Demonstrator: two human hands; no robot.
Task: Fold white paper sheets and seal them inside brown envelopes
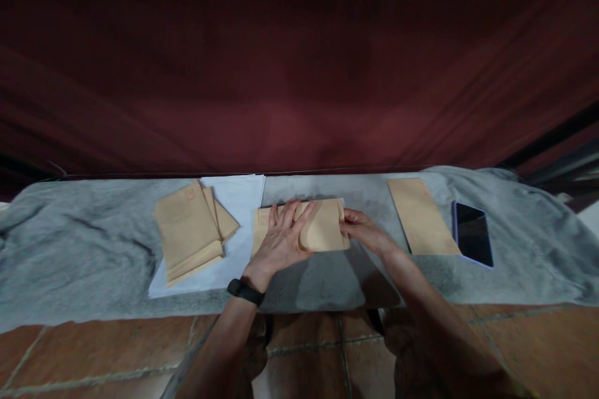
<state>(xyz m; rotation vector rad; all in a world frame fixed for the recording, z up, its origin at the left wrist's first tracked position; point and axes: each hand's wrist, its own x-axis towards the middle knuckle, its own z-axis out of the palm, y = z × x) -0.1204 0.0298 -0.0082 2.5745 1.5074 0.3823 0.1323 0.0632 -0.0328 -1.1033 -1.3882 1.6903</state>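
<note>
A brown paper envelope lies lengthwise on the grey cloth in front of me. My left hand, with a dark band on its wrist, rests flat on the envelope's left half, fingers spread. At the envelope's right end, the curled fingers of my right hand grip its edge; some fingertips are hidden there. A thin pale edge shows at the upper right corner of the envelope, but I cannot tell whether it is a sheet inside.
On the left, several brown envelopes are piled over white paper sheets. Another brown envelope lies to the right, beside a dark-screened phone. Grey cloth covers the narrow surface, with a dark red curtain behind.
</note>
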